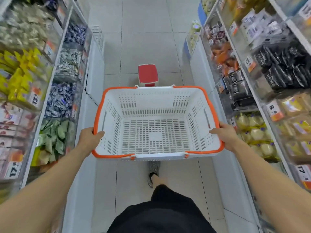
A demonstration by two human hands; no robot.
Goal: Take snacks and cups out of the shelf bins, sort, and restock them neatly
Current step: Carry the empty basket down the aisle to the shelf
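I carry a white slotted shopping basket (198,98) with an orange rim, level in front of me above the aisle floor. Nothing lies inside it. My left hand (90,137) grips the basket's left rim, thumb over the orange edge. My right hand (224,136) grips the right rim the same way. Clear shelf bins of wrapped snacks line both sides: green packets (53,137) low on the left, pale yellow packets (255,130) low on the right. No cups are clearly visible.
A red-topped white step stool (148,74) stands on the tiled floor just beyond the basket. White shelf bases narrow the aisle on both sides. More bins hold blue-wrapped (58,100), yellow (20,76) and black (239,91) packets. My foot (153,172) is under the basket.
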